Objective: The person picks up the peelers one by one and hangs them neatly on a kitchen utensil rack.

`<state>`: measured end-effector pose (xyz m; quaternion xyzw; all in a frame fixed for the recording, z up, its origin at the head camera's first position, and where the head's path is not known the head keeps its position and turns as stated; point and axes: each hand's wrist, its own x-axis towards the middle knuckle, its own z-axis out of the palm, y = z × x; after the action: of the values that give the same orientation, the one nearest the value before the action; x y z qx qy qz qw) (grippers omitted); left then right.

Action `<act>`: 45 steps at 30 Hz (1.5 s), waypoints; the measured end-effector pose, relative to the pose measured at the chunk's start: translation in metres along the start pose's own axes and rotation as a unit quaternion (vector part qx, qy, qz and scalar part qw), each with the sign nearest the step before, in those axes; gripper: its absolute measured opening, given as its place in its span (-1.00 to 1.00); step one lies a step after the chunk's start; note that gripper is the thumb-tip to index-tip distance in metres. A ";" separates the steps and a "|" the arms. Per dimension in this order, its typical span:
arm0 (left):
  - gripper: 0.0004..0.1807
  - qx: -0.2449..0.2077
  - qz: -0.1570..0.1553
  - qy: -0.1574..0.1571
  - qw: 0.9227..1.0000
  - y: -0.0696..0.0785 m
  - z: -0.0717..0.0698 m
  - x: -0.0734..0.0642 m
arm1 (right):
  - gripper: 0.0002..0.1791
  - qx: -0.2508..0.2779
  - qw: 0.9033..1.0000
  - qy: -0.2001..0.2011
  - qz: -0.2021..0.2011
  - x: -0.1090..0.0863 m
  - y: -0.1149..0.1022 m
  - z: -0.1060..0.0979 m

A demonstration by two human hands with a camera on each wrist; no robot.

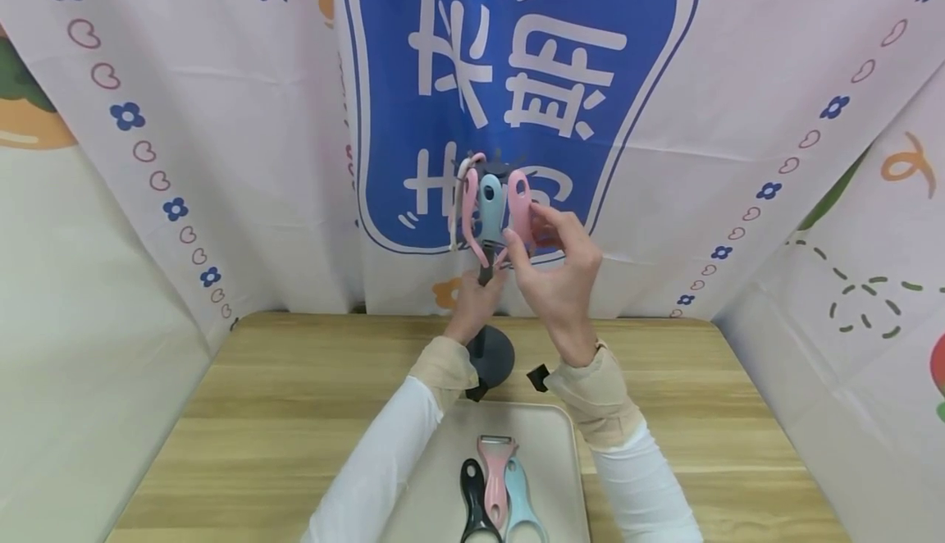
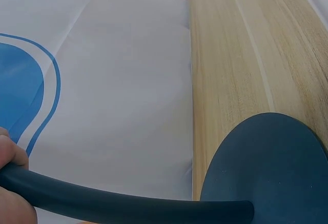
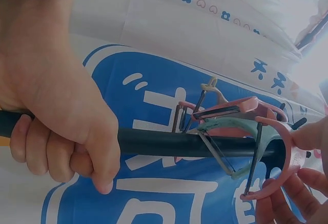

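Pinching pink peeler point(image 1: 521, 211), right fingers point(image 1: 558, 223); left fingers point(image 3: 60, 160) curled round pole point(image 3: 146, 142).

- Hung peelers point(image 1: 490, 208): pink, pale blue, cream
- Stand point(image 1: 502, 358): dark slate
- Tray point(image 1: 435, 494): cream
- Tray peelers point(image 1: 495, 485): black, pink, pale blue
- Worktop point(image 1: 310, 395): brown woodgrain
- Cloth point(image 1: 280, 166): white, blue-flowered

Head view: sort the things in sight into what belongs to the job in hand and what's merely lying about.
Job in hand:
- pink peeler, in the right hand
- dark stand, gripped by the left hand
- peelers hanging on it
- probably the tray and its three peelers, untouched

Merely about:
- wooden table
- printed cloth
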<state>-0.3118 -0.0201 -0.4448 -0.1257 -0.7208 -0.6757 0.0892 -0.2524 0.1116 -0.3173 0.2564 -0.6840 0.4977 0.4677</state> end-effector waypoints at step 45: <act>-0.52 0.000 0.013 0.014 1.000 0.000 0.000 -0.001 | -0.61 0.004 1.000 -0.012 0.026 -0.020 0.011 -0.005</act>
<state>-0.3113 -0.0198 -0.4450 -0.1258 -0.7177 -0.6764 0.1075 -0.2512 0.1177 -0.3398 0.2464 -0.6941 0.5096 0.4448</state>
